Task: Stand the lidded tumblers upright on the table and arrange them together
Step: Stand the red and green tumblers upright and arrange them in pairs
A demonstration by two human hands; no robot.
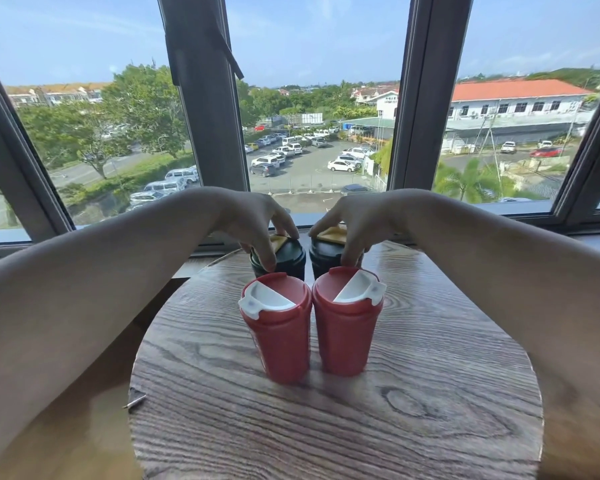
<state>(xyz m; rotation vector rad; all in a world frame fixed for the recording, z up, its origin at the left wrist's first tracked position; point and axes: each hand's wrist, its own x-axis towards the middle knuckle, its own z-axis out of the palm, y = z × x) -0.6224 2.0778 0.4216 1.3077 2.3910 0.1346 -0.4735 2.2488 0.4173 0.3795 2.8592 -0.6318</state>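
Wood table [413,393] – hands grip lids: left [253,220] on left green tumbler [286,263], right [357,220] on right one [321,259].

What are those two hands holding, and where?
Left hand grips the left dark green tumbler by its lid rim; right hand grips the right dark green tumbler likewise.

Bright daylight comes in through the window [312,98] ahead, from a clear sky. The table [430,393] is evenly lit, with a pale sheen on the wood grain and only soft, short shadows at the base of the tumblers [312,327]. The picture is sharp in the middle. The wide lens bends the window frames outward, and the forearms [84,289] at the edges look stretched and slightly soft.
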